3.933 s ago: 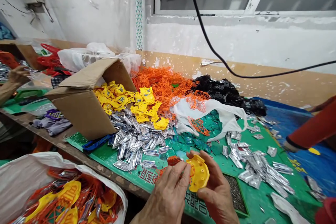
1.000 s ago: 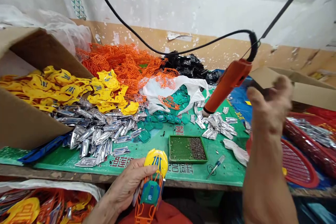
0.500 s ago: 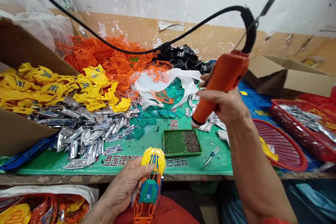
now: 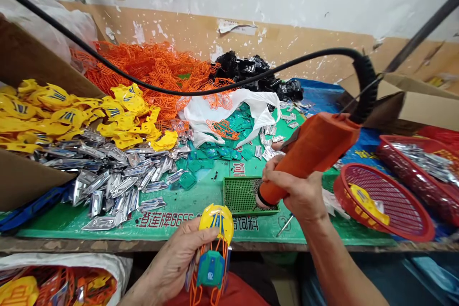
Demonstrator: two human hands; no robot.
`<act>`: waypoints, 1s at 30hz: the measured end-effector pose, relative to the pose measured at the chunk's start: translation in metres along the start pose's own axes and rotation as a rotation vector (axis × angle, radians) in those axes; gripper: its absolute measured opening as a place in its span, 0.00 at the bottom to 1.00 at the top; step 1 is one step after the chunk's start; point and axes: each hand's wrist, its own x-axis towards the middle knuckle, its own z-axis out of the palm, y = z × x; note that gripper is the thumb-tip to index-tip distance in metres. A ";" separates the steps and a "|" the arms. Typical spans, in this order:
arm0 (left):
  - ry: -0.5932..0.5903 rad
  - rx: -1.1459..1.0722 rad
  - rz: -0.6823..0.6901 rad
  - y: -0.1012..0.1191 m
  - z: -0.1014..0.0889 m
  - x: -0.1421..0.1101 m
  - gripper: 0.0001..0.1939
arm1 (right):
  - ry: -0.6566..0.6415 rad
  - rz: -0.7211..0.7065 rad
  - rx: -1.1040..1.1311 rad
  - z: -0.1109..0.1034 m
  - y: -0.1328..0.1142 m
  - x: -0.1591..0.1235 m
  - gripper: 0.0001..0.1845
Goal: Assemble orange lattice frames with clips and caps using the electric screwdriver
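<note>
My left hand (image 4: 179,258) is closed around a partly assembled toy vehicle (image 4: 211,263), made of a yellow nose, an orange lattice frame and a teal block. It is held above my lap, at the front edge of the table. My right hand (image 4: 299,189) grips an orange electric screwdriver (image 4: 311,153), tilted with its tip down at the screws. Those small screws lie in the right part of a green mesh tray (image 4: 238,196). The screwdriver's tip hides some of them. A small hand screwdriver (image 4: 285,226) lies just right of the tray, its handle hidden behind my right hand.
Yellow parts (image 4: 57,110), silver pieces (image 4: 122,177), orange frames (image 4: 143,67) and black parts (image 4: 247,69) are heaped left and back. A white bag (image 4: 201,114) holds teal pieces. Red baskets (image 4: 405,210) stand right. A black cable (image 4: 161,87) hangs across.
My right hand has lowered the electric screwdriver from above the tray to the screws in it. The toy vehicle in my left hand has shifted slightly to the right in view.
</note>
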 end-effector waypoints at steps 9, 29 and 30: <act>0.011 0.015 -0.012 -0.001 0.002 0.001 0.16 | 0.062 -0.081 -0.102 0.001 0.011 -0.002 0.08; 0.031 -0.001 -0.021 0.002 0.005 0.001 0.17 | 0.076 -0.051 -0.116 0.005 0.013 -0.004 0.10; 0.035 0.000 -0.019 0.002 0.005 0.001 0.17 | 0.071 -0.070 -0.141 0.005 0.013 -0.005 0.10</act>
